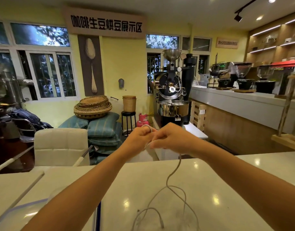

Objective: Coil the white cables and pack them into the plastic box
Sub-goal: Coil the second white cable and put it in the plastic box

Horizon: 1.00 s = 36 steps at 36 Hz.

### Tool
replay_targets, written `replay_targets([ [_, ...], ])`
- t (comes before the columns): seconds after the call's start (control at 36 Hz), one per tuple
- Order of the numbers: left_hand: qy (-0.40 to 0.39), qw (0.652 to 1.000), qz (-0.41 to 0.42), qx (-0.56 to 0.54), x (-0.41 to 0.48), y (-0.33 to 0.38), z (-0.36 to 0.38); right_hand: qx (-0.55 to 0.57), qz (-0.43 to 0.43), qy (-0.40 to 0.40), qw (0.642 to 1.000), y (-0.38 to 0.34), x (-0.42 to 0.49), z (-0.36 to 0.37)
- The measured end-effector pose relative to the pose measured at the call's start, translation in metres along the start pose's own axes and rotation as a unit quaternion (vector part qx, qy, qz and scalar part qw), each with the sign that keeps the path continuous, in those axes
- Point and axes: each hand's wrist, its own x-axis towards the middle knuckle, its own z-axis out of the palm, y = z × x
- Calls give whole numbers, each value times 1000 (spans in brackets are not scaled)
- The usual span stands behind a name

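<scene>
The counter [226, 180] spreads wide before me, with a coffee roaster [171, 90] and a white chair [60, 145] beyond its far edge. The plastic box [18, 212] sits near left, half hidden by my forearm. My left hand [138, 137] and right hand [170, 137], raised together, both pinch the white cable [172, 172], whose slack loops on the counter.

The cable [167, 180] lies on the table [226, 189], right of the box [18, 209] (possibly only its lid).

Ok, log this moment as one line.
left hand: holds loop | right hand: pinches cable | slack: on table | box: left
</scene>
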Motion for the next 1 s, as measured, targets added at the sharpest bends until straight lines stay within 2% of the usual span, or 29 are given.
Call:
replay_targets([
  [0.08,-27,995,-40,-89,-6,-1,2,9,-8,17,1000,1,4,-15],
  [0.14,-13,989,-50,-135,-7,-1,2,36,-12,11,999,3,6,-20],
  [0.25,38,986,-41,-159,-5,1,-4,55,-18,-46,997,3,7,-15],
  [0.36,34,985,-51,-162,-5,-1,-8,51,-27,-62,996,3,10,-14],
  [0.53,-27,989,-58,-134,-15,1,-6,48,-42,52,997,9,18,-31],
  [0.64,-91,982,-54,-157,-23,8,-4,90,-39,68,993,14,26,-39],
  [0.78,-194,958,-66,-199,-26,21,-5,148,-41,49,987,24,32,-43],
  [0.89,-250,930,-63,-262,-23,37,-8,278,-71,7,958,36,34,-43],
  [1.0,-259,904,-32,-339,-15,57,-5,444,-92,13,891,53,39,-35],
])
